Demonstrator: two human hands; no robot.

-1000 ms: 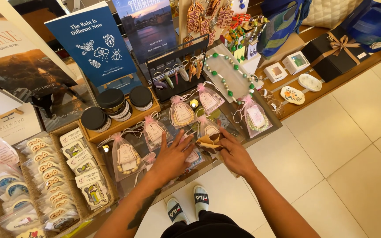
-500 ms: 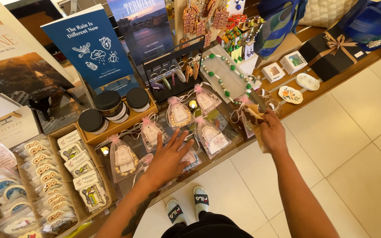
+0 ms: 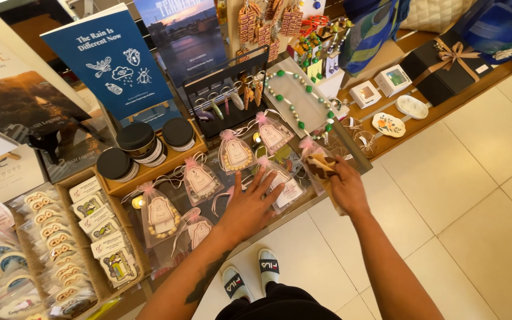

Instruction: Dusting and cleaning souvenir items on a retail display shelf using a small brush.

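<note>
Pouch (image 3: 321, 169) half hidden under right hand (image 3: 346, 191)

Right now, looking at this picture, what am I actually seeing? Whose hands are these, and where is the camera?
There is no machine here. A person wears a camera on the head, so you look down along both arms to the feet on the tiled floor. In front is a display table crowded with small goods. The left hand lies spread flat over small clear gift bags tied with pink ribbon. The right hand grips one such bag, with something brown inside, at the table's edge. Nearby stand round black-lidded tins, a green bead necklace on a grey board, a blue book propped upright, and baskets of wrapped packets on the left.
</note>
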